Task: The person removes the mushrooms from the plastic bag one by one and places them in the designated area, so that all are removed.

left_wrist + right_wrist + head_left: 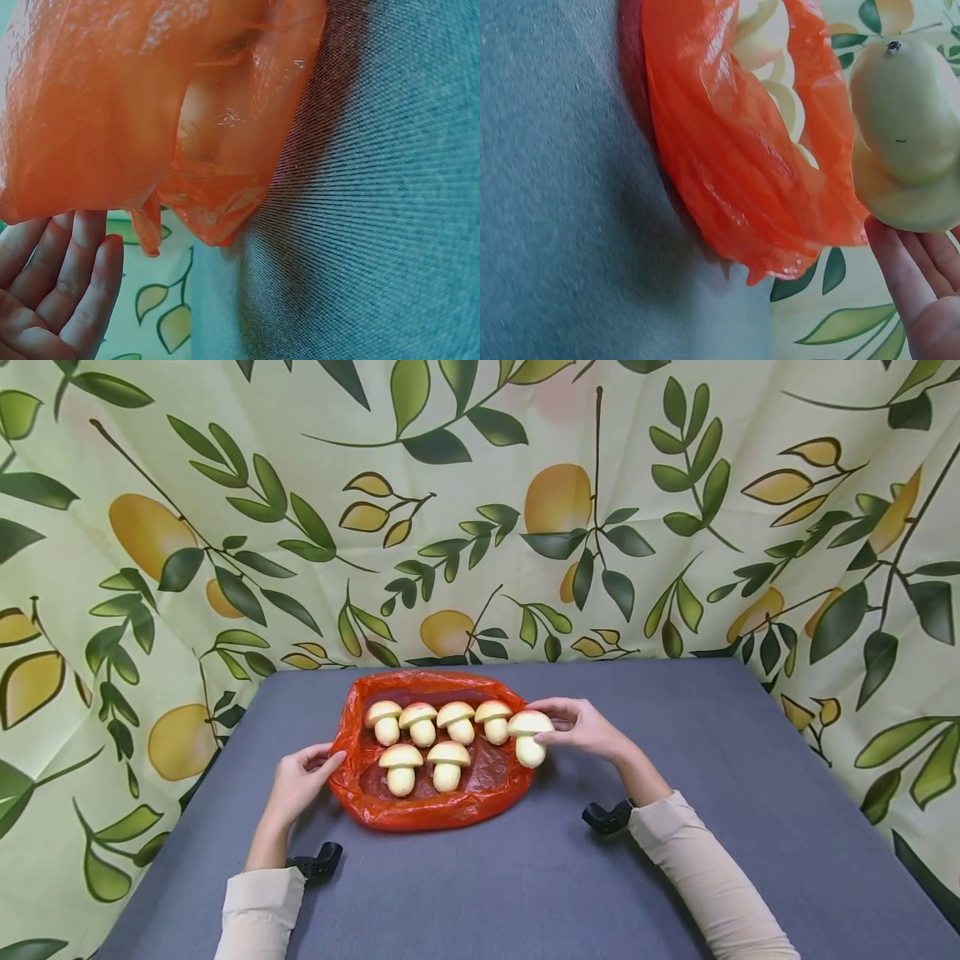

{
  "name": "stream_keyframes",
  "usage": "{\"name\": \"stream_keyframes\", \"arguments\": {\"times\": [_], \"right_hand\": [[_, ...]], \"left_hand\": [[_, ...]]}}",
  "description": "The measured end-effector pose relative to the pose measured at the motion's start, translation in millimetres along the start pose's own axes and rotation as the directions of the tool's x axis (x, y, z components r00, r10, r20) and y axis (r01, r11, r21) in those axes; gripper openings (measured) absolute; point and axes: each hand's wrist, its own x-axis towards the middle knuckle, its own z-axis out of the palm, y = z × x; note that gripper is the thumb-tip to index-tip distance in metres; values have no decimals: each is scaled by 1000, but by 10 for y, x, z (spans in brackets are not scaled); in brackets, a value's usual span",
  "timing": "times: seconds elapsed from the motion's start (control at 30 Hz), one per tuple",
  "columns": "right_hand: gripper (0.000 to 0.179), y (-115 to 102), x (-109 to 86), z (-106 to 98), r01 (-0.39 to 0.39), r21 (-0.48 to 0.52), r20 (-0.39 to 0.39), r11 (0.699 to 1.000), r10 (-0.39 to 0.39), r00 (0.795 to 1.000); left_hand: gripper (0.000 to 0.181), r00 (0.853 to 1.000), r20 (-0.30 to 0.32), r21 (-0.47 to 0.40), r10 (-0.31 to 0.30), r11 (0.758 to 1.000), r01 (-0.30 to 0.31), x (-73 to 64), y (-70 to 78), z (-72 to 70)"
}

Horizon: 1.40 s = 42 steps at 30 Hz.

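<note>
A red plastic bag point(435, 817) lies with its mouth spread wide on the table. Inside it several toy mushrooms point(447, 766) stand in two rows, with pale stems and yellowish caps tinged red. At the bag's left rim, my left hand point(302, 779) pinches the plastic between thumb and fingers; the left wrist view shows the fingers point(75, 262) partly behind the bag. My right hand point(581, 727) holds another mushroom point(531, 739) by its cap, stem down, overlapping the bag's right rim in the head view. Close up, this mushroom point(904, 112) has a dark spot at its stem end.
The table point(480, 893) is covered in grey-blue cloth. Behind it hangs a curtain point(480, 527) printed with leaves and lemons. Dark wrist mounts point(607, 817) sit below each hand, near the cream sleeves point(705, 868).
</note>
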Motion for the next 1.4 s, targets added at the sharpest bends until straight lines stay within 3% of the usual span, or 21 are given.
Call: {"name": "stream_keyframes", "arguments": {"times": [0.63,0.9,1.4], "right_hand": [[54,139,-25,-248,-46,92,-34,995,49,998],[56,233,5,-311,-103,157,-47,982,111,993],[53,499,23,-375,-125,274,-65,954,148,987]], "left_hand": [[40,1000,-14,-5,14,1000,-14,-10,-13,-11],[41,1000,-1,0,5,1000,-5,-5,-31,-33],[41,1000,-1,18,-3,1000,3,-2,-31,-25]]}}
